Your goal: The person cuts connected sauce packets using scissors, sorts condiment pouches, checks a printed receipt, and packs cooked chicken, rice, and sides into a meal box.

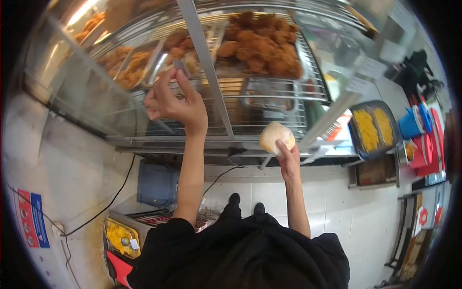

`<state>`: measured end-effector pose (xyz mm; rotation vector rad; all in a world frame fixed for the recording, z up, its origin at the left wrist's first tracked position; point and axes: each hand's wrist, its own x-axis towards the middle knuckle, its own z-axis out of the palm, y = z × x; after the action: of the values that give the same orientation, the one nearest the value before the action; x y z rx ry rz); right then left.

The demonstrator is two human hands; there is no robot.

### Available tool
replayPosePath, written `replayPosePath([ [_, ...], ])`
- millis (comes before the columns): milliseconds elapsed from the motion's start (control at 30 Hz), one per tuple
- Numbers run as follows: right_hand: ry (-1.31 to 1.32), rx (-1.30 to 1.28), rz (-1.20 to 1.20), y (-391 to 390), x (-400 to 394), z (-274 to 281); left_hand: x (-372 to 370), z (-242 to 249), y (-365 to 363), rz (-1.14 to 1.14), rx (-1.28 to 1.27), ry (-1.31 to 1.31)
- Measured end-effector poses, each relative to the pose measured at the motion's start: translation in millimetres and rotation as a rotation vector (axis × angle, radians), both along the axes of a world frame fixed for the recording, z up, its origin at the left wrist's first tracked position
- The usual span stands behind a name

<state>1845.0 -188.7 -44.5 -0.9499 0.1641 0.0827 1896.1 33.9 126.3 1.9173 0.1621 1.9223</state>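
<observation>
My left hand (pixel 177 100) is raised at the glass front of a heated display cabinet. Its thumb and index finger pinch a small grey door handle (pixel 181 65), and the other fingers curl loosely. Low on the right, my right hand (pixel 289 163) grips a pale round bun (pixel 275 137), thumb across its near side. The bun is just in front of the cabinet's lower edge. Behind the glass, fried chicken pieces (pixel 262 45) are heaped on a metal tray on a wire rack. A smaller tray (pixel 267 94) sits on the rack below.
To the right, a black tray (pixel 374 130) holds shredded yellow food, beside a blue container (pixel 412 122) and red ones. A grey bin (pixel 155 184) stands under the cabinet at left. Black cables run along the wall and floor. A yellow container (pixel 122 238) is at lower left.
</observation>
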Motion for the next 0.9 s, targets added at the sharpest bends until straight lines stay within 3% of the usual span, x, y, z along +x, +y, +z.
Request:
replayPosePath([
  [33, -0.035, -0.122, 0.032, 22.0, 16.5, 2.8, -5.2, 2.9, 17.0, 0.138, -0.002, 0.047],
  [167, -0.281, -0.599, 0.089, 126.4, 95.8, 20.8, -11.2, 5.4, 79.8, 0.143, -0.024, 0.025],
  [300, -0.639, -0.399, 0.274, 230.4, 155.1, 41.1, -14.2, 6.0, 116.7, 0.182, -0.036, 0.073],
  [333, -0.646, -0.524, 0.303, 245.9, 169.0, 49.1, -14.5, 7.2, 121.6, 0.196, -0.044, 0.085],
  [500, -0.660, -1.164, 0.424, 267.7, 201.1, 71.8, -15.0, 8.9, 141.8, 0.204, -0.122, 0.116],
  [633, -0.693, -1.405, 0.483, 267.6, 197.8, 84.2, -14.2, 12.8, 144.6, 0.177, -0.234, 0.099],
  [767, -0.688, -1.468, 0.480, 248.0, 162.5, 90.7, -13.7, 12.4, 134.1, 0.167, -0.262, 0.044],
  [900, -0.802, -0.954, 0.076, 185.4, 83.6, 29.0, -11.9, 17.2, 104.6, 0.154, -0.249, 0.038],
])
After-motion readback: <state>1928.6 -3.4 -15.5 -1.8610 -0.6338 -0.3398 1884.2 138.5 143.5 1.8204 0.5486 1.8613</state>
